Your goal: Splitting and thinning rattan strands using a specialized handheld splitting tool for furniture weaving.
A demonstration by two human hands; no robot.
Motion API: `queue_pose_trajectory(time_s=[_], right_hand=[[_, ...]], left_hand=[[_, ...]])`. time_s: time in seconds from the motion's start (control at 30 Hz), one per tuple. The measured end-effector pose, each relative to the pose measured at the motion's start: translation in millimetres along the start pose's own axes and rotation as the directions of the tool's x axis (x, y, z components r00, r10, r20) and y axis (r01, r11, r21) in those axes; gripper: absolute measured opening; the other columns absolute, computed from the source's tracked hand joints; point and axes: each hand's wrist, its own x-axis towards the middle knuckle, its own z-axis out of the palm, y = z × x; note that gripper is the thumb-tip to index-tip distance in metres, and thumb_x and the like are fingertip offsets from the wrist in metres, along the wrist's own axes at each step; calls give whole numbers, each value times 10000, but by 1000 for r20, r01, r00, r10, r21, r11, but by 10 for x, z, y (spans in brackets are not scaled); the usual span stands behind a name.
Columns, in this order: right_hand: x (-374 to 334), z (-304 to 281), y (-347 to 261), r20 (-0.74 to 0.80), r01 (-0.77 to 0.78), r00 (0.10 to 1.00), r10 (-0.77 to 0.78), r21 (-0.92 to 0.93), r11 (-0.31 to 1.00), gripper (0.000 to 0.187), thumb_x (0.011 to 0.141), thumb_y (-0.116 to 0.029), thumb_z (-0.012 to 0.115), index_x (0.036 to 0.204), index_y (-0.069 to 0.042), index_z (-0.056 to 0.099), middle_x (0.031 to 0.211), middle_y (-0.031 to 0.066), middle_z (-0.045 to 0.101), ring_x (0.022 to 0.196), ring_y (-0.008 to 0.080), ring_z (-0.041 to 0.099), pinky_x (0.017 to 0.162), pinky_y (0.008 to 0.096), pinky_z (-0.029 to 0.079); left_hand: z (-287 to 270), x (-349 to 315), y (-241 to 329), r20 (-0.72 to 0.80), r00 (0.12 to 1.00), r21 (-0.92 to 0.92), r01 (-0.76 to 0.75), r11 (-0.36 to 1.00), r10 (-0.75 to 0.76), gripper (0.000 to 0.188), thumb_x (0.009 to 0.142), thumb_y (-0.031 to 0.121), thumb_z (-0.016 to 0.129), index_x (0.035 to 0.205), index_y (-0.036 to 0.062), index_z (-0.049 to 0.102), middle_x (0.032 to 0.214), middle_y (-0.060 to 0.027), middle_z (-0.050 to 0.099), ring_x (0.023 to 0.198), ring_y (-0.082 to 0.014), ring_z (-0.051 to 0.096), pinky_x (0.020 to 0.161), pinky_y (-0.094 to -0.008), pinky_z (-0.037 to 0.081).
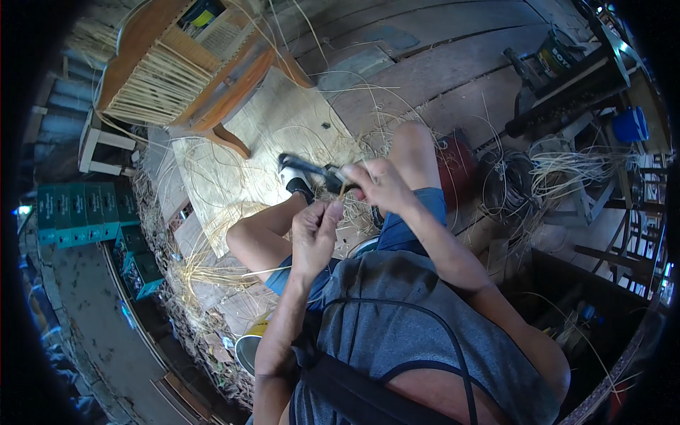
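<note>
My left hand (316,230) is closed in a pinch on a thin pale cane strand (343,190), whose short end points up toward the other hand. My right hand (379,185), just above and to the right, is closed around a dark tool (320,170) smeared by motion; its kind cannot be made out. Both hands are in front of my bent knees. Behind the tool is a foot in a black and white shoe (294,178). A bundle of long pale cane strands (212,273) lies by my left leg.
A wooden chair frame (205,120) with partly woven cane stands at the far left on a pale board (269,106). Green boxes (78,212) are stacked left; a yellow bucket (249,343) stands near. Coiled dark material (506,180), a cane pile (570,170) and a blue container (629,125) are right.
</note>
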Motion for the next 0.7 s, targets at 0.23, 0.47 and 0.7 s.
queue_pose_trajectory(time_s=[0.23, 0.47, 0.7], right_hand=[[214, -537, -48, -139, -184, 966, 219, 228, 956, 370, 960, -325, 536, 806, 3, 612, 591, 21, 556, 408, 53, 436, 374, 216, 334], [544, -1084, -163, -251, -81, 948, 195, 404, 911, 289, 956, -301, 547, 912, -27, 626, 607, 14, 541, 422, 39, 411, 363, 176, 306], [342, -635, -477, -266, 48, 962, -63, -62, 997, 355, 966, -308, 513, 806, -10, 621, 586, 16, 544, 435, 65, 448, 409, 231, 355]], left_hand=[[-386, -584, 161, 71, 975, -138, 220, 966, -212, 267, 936, 165, 579, 726, 3, 601, 567, 50, 446, 521, -30, 377, 460, -224, 284], [-1226, -1430, 506, 29, 978, 83, 204, 975, -207, 201, 874, 98, 607, 716, -26, 616, 552, 9, 525, 468, -52, 416, 435, -231, 297], [-1659, -1032, 247, 103, 971, 870, 17, 492, -214, 429, 782, 345, 726, 1055, 20, 666, 946, -177, 683, 915, -374, 637, 834, -457, 485]])
